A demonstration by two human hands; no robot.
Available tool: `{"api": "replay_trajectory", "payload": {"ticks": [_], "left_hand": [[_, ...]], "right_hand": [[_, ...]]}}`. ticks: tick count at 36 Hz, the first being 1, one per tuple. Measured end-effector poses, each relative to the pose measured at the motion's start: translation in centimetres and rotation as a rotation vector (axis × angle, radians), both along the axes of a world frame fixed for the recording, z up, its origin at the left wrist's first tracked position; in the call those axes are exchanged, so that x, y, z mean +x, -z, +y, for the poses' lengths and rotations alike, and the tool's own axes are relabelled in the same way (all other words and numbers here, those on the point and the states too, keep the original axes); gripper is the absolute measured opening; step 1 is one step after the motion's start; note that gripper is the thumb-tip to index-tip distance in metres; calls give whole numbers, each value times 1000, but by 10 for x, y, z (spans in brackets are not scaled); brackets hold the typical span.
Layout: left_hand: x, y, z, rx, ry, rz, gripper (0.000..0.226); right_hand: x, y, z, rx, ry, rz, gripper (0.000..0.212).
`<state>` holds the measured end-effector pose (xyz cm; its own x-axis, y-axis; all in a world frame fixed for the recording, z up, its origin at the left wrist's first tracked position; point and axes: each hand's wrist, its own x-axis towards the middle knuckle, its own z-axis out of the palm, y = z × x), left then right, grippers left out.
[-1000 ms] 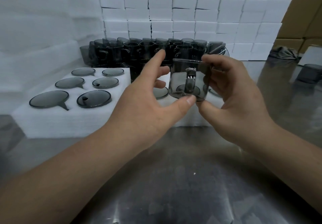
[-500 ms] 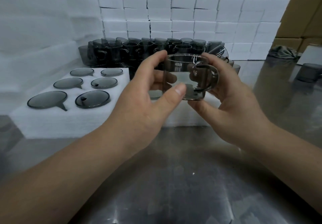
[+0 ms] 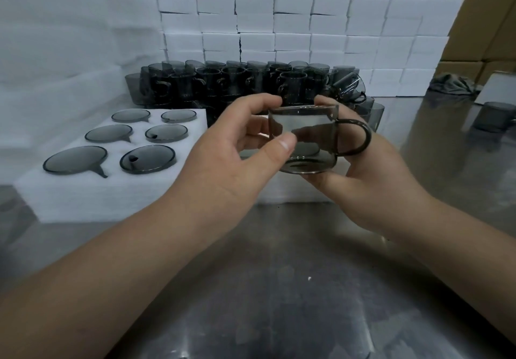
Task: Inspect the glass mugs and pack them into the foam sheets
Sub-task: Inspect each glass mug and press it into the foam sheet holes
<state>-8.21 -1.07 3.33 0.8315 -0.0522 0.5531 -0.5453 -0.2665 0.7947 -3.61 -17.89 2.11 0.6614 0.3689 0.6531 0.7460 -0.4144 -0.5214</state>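
A smoky grey glass mug (image 3: 315,124) is held upright in front of me above the table, its handle pointing right. My left hand (image 3: 234,152) pinches its left wall, thumb in front and fingers at the rim. My right hand (image 3: 371,171) cups it from behind and below, partly seen through the glass. To the left lies a white foam sheet (image 3: 92,191) with several mugs sunk into its holes, only their bases showing. A crowd of loose mugs (image 3: 240,82) stands at the back.
White foam blocks (image 3: 279,23) are stacked as a wall behind the mugs, with more foam at left. Cardboard boxes (image 3: 488,23) rise at right, a grey cloth (image 3: 452,85) below them. One mug (image 3: 494,120) stands alone on the steel table (image 3: 279,289) at far right.
The mug has been turned in my hands: its handle faced me a second ago and now points right. Both hands shifted their hold slightly.
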Motion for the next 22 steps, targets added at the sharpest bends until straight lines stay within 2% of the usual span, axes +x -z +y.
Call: {"api": "replay_trajectory", "payload": {"ticks": [4,8,10,14,17,22], "left_hand": [[0,0,-1,-22,30,-1,35],[0,-1,0,-53,-15,-42,31],[1,-3,2,-58,-97,-80,30],[7,-8,11,-76,-362,-142,26],[11,-14,19,-56,-549,-177,28],[15,-22,29,-3,-685,-128,32]], "right_hand": [[-2,-1,2,-46,27,-4,56],[-4,-6,3,-70,72,59,40],[-4,-7,2,-126,112,85,46],[-3,-8,0,-364,206,11,68],[-2,-9,-1,-460,225,-15,62],[-1,-7,0,-569,252,-51,56]]}}
